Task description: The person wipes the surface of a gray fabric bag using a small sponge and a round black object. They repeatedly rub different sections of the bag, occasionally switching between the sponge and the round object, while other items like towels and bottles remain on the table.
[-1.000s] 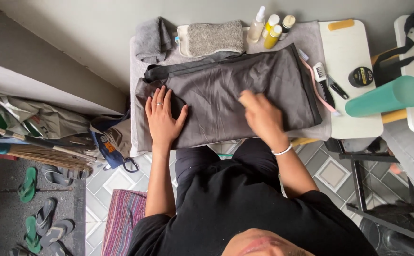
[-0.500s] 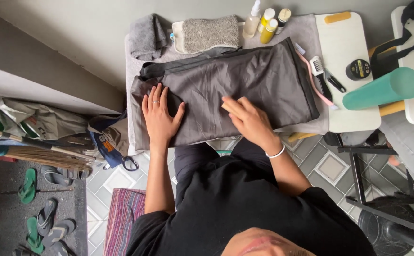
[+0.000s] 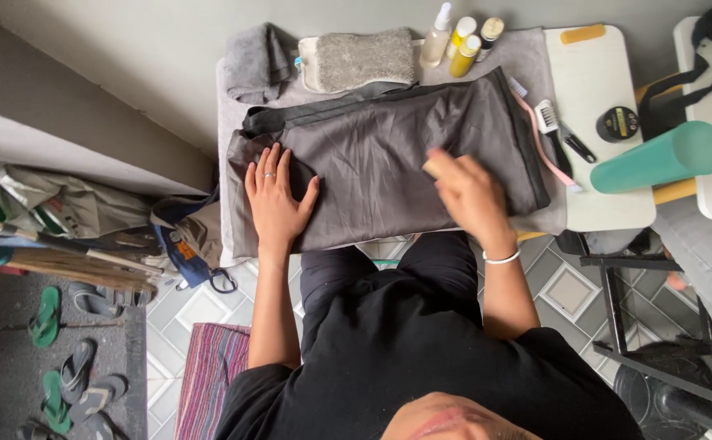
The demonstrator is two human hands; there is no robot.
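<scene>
Dark grey, smooth folded garment (image 3: 405, 155) spread across padded table (image 3: 234, 90). Left hand (image 3: 274, 200) flat, fingers splayed, pressing cloth. Right hand (image 3: 470, 191) blurred over fabric, grip state unclear. Teal cylinder (image 3: 657, 156) nearby.

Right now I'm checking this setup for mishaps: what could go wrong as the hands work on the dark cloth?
1. The bottles stand at the dark cloth's far edge; a tug on it might tip them.
2. The right hand holds something small, blurred; a wide sweep could knock the brush off.
3. Only the left hand presses flat, so the cloth may bunch.
</scene>
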